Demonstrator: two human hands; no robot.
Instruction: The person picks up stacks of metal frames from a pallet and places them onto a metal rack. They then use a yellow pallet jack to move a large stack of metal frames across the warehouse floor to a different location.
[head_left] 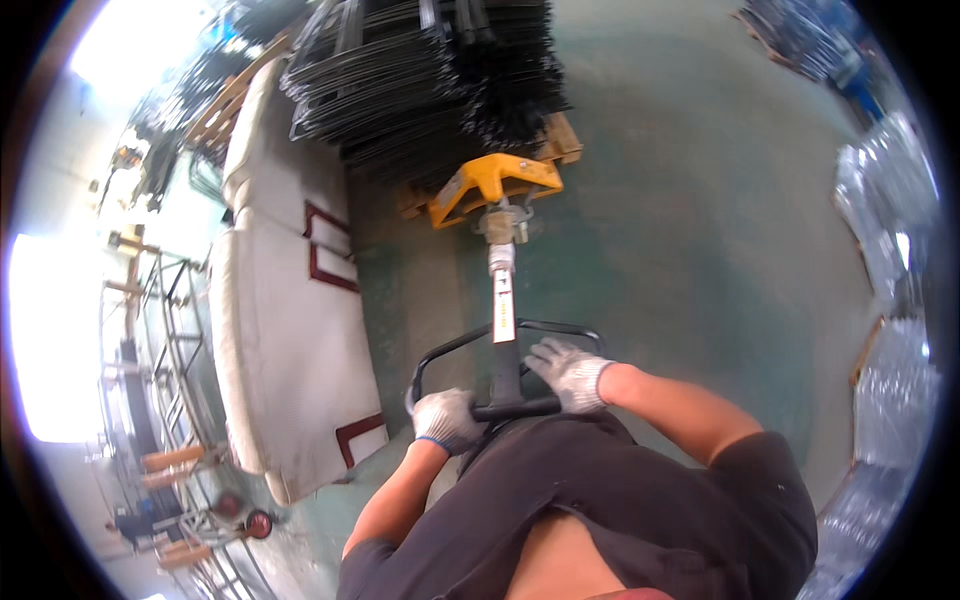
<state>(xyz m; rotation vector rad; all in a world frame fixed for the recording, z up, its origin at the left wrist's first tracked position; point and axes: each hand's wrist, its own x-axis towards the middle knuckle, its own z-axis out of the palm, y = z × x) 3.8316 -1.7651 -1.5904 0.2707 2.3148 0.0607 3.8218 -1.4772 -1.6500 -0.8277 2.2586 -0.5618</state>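
Observation:
A yellow pallet jack [488,182] stands ahead of me, its shaft [503,300] running back toward my waist. The shaft ends in a black loop handle [508,410]. My left hand [448,420], in a pale knit glove, is closed round the handle's near left corner. At the right side of the loop lies my right hand [570,376], also gloved. Its palm rests by the bar, with the fingers stretched out toward the shaft. Beyond the jack, a tall pile of thin black metal parts [400,100] sits on a wooden pallet [560,138].
Close on the left, a long pale padded block [290,350] with dark red markings runs alongside the jack. Metal racks [175,340] stand behind it. Plastic-wrapped stacks [890,390] line the right side. Green-grey floor [700,220] stretches between them.

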